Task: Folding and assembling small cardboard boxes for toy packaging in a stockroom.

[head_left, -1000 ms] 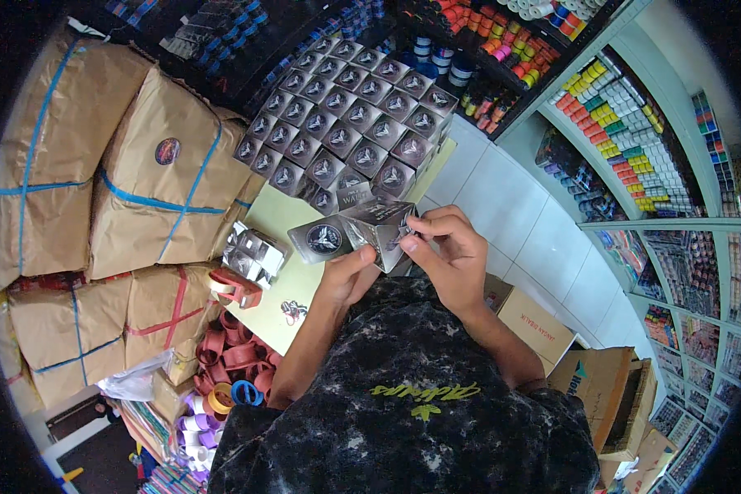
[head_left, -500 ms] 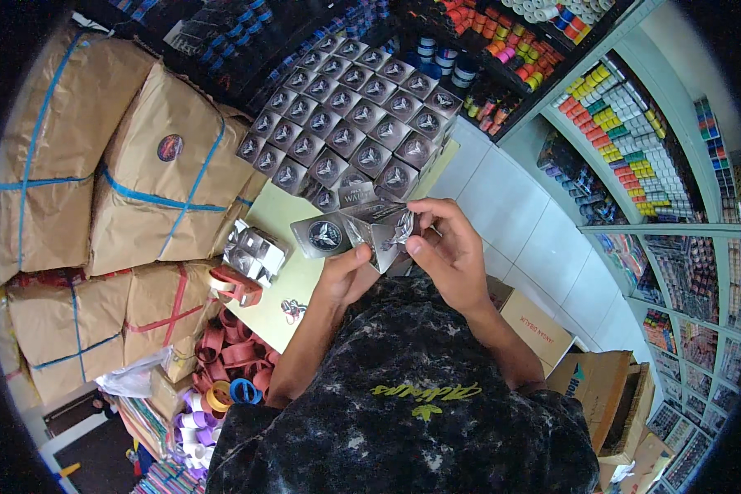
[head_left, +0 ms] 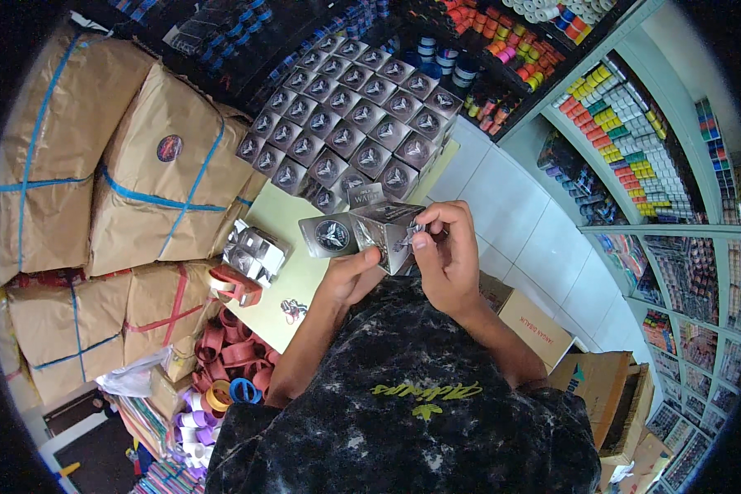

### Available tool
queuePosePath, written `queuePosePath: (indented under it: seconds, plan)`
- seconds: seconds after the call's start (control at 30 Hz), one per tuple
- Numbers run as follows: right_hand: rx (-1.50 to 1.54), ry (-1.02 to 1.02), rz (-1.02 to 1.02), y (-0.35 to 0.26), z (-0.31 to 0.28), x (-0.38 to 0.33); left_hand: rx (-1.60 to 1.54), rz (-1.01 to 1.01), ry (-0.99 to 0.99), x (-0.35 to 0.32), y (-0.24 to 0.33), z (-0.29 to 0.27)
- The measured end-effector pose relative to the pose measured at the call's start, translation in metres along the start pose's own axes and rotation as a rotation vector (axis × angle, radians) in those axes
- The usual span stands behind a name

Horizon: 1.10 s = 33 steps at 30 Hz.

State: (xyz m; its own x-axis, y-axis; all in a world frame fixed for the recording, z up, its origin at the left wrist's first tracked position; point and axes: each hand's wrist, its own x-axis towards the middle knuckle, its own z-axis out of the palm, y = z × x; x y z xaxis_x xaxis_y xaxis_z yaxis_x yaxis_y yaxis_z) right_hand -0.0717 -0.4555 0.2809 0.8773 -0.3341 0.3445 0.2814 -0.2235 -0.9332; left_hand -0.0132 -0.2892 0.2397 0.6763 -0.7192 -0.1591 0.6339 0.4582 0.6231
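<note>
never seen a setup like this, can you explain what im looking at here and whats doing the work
There is no machine here: the work is done by a person's two bare hands. The view comes from a wide fisheye camera on that person's head, looking down, so straight edges bend and the corners are dark.

The left hand steadies a grey printed carton, partly open, while the right hand pinches its right end.

On the pale yellow table stand rows of grey boxes, with silver-grey packaging at the left, a red tape dispenser near the edge, and a small cluster too unclear to identify.
</note>
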Motion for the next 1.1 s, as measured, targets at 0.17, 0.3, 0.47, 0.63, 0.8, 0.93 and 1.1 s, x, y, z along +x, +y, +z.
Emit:
queuePosePath:
  seconds: [0.17, 0.3, 0.47, 0.63, 0.8, 0.93, 1.1]
  plan:
    - [0.019, -0.084, -0.026, 0.003, -0.008, 0.004, -0.040, -0.006, 0.000, 0.000, 0.000, -0.006]
    - [0.119, -0.208, -0.049, -0.008, -0.020, 0.016, -0.190, 0.013, -0.028, 0.002, -0.001, -0.011]
    - [0.050, -0.287, -0.021, -0.005, -0.031, 0.018, -0.170, -0.022, -0.049, 0.001, 0.004, -0.008]
    - [0.093, -0.303, 0.004, -0.001, -0.033, 0.017, -0.143, -0.055, -0.008, 0.003, 0.002, -0.003]
    - [0.040, -0.260, 0.021, 0.001, -0.031, 0.014, -0.099, -0.036, 0.032, 0.001, 0.001, -0.008]
    - [0.069, -0.291, 0.006, -0.010, -0.031, 0.023, -0.136, -0.007, -0.025, 0.002, 0.007, -0.005]
    - [0.180, -0.268, 0.082, 0.000, -0.025, 0.024, -0.172, 0.036, 0.005, 0.001, 0.003, -0.013]
